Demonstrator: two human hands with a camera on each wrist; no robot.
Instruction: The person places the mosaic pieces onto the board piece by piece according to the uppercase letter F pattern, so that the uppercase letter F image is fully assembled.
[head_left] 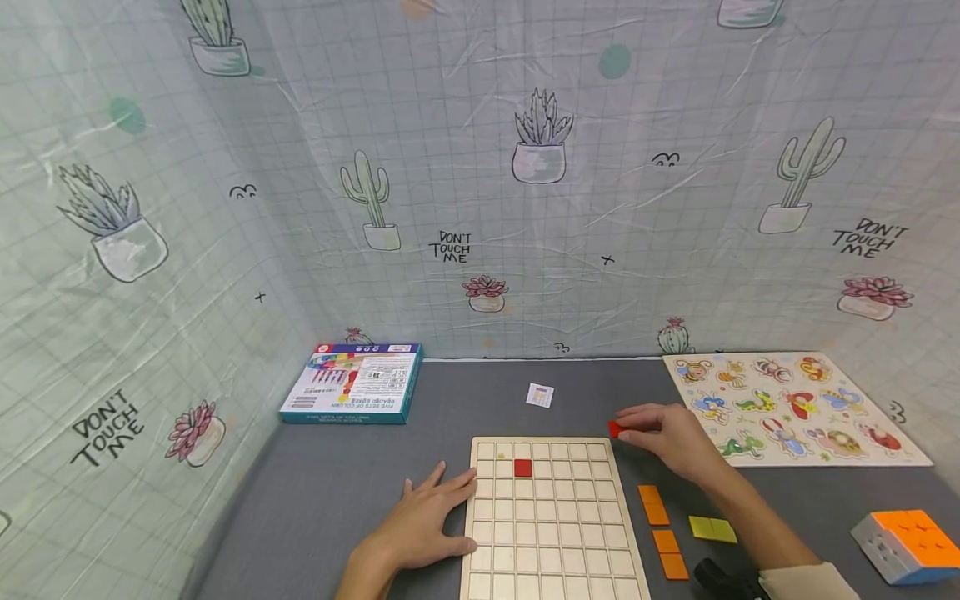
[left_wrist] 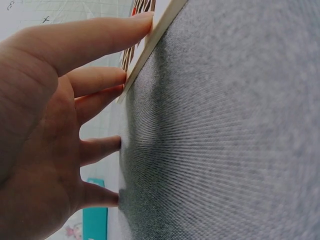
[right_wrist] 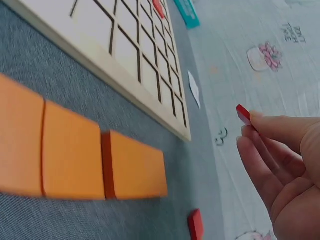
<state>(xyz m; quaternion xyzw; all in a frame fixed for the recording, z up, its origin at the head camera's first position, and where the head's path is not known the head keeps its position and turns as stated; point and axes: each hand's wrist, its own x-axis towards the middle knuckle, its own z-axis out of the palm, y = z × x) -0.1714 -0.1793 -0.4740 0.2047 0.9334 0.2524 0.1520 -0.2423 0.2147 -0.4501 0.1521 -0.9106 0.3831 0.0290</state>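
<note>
My left hand [head_left: 422, 523] lies spread at the left edge of a pale wooden grid board [head_left: 546, 534]. In the left wrist view its thumb [left_wrist: 107, 37] touches the board's rim, and the outer fingertips rest on the grey cloth. My right hand [head_left: 678, 443] pinches a small red square tile [right_wrist: 243, 114] between thumb and fingers, raised near the board's far right corner. One red tile [head_left: 522, 467] sits in a cell near the board's far edge. Another red tile [right_wrist: 196, 224] lies on the cloth in the right wrist view; in the head view I cannot see it.
Orange tiles [head_left: 653, 506] lie in pairs right of the board, with yellow-green tiles [head_left: 712, 529] beside them. A printed card [head_left: 540, 395] lies beyond the board. An insect puzzle board [head_left: 798, 408], a puzzle cube [head_left: 907, 546] and a teal box [head_left: 352, 383] stand around.
</note>
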